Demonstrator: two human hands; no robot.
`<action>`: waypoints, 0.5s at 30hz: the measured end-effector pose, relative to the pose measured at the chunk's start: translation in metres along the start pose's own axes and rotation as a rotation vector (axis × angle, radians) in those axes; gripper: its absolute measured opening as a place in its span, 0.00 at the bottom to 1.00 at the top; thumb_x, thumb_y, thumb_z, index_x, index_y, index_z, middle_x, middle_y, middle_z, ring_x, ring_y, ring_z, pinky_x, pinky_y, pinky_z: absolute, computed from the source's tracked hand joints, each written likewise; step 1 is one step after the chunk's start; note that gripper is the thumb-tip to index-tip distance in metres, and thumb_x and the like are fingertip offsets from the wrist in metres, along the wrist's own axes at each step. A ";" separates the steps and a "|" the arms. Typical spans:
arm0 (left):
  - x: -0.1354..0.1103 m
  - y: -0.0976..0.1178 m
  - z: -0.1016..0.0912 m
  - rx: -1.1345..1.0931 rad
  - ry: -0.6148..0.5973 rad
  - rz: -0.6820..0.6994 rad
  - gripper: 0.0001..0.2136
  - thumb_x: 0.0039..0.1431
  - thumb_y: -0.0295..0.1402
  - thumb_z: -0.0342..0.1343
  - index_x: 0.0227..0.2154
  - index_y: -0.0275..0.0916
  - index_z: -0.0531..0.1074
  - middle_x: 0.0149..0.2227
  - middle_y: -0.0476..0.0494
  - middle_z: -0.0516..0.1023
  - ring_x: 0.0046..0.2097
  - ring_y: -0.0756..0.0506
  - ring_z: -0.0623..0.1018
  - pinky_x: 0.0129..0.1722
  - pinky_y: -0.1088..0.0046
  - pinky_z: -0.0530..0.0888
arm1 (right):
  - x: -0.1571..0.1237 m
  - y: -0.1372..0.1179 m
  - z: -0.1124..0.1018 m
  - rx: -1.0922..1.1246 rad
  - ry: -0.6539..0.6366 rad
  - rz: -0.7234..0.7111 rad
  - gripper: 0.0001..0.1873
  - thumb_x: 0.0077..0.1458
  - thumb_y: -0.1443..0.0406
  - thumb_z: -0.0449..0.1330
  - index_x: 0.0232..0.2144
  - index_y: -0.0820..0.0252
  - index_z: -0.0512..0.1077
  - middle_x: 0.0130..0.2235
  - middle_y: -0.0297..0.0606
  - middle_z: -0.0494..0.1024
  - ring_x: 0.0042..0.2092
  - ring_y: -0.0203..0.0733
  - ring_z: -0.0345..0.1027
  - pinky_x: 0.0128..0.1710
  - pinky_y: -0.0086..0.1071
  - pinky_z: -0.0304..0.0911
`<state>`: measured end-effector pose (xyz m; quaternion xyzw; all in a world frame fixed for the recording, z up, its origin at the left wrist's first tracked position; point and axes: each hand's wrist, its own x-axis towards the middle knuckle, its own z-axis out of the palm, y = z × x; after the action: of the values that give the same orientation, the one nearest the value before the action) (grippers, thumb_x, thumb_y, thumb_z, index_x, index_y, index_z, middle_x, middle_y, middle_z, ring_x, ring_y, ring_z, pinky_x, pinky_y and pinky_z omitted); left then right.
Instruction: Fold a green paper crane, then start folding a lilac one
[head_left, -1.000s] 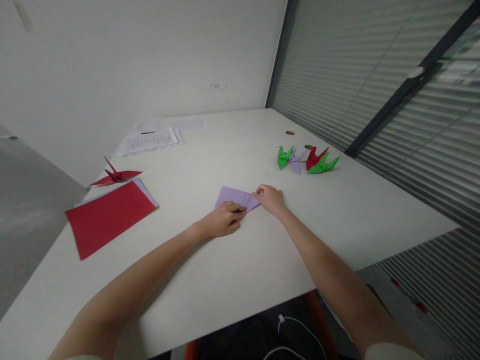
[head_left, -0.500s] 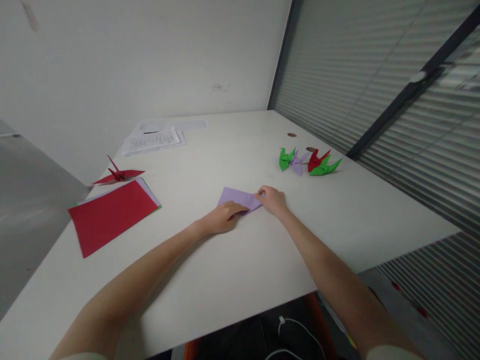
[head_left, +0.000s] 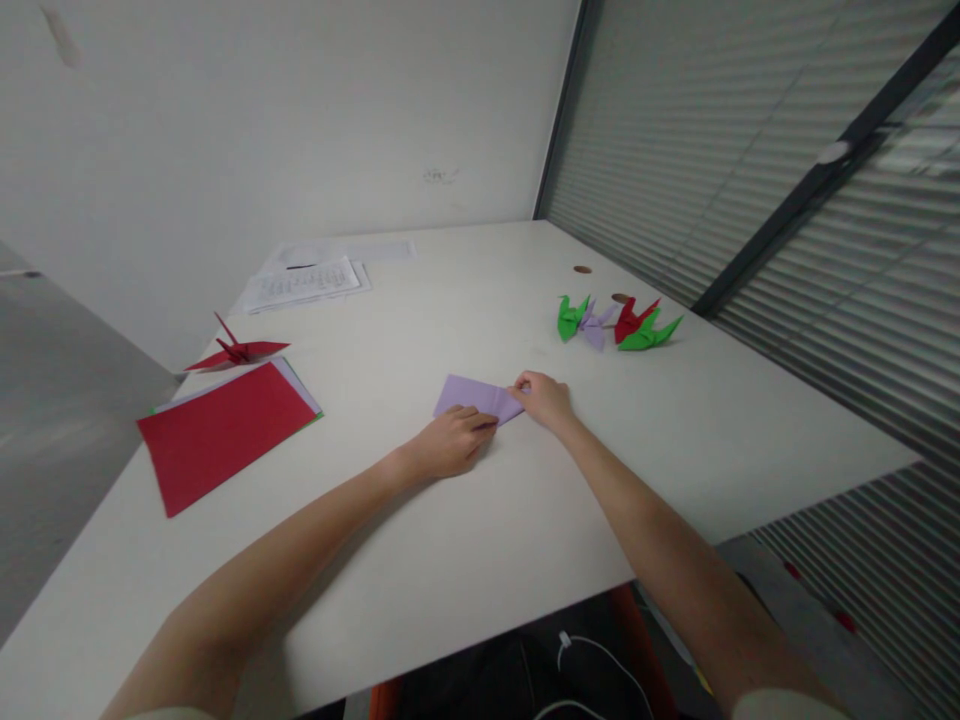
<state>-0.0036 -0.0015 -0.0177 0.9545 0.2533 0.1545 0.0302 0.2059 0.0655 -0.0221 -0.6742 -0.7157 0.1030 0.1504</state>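
Note:
A folded sheet of light purple origami paper point(head_left: 474, 392) lies on the white table in front of me. My left hand point(head_left: 456, 440) is at its lower edge, fingers bent and closed on the paper there, covering part of that edge. At the paper's right end, my right hand point(head_left: 544, 400) pinches the corner between thumb and forefinger. The fingertips hide the exact fold beneath them.
Several folded paper cranes, including a green crane point(head_left: 649, 332), stand at the right. On the left are a red crane point(head_left: 237, 350) and a stack of coloured paper point(head_left: 229, 432). Printed sheets point(head_left: 304, 285) lie farther back. A window blind point(head_left: 750, 180) borders the table's right side.
My left hand has shifted slightly right along the paper's lower edge, and its fingers are more bent. My right hand keeps its pinch in the same place.

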 end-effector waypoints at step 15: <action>0.003 0.006 0.007 -0.102 0.044 -0.013 0.20 0.61 0.39 0.50 0.52 0.31 0.65 0.58 0.29 0.67 0.59 0.38 0.68 0.60 0.57 0.63 | 0.000 0.000 0.001 0.006 -0.007 0.001 0.10 0.55 0.57 0.57 0.32 0.55 0.73 0.38 0.36 0.80 0.43 0.44 0.72 0.42 0.36 0.56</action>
<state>0.0038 -0.0046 -0.0228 0.9464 0.2520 0.1880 0.0743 0.2060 0.0658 -0.0232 -0.6737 -0.7157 0.1074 0.1497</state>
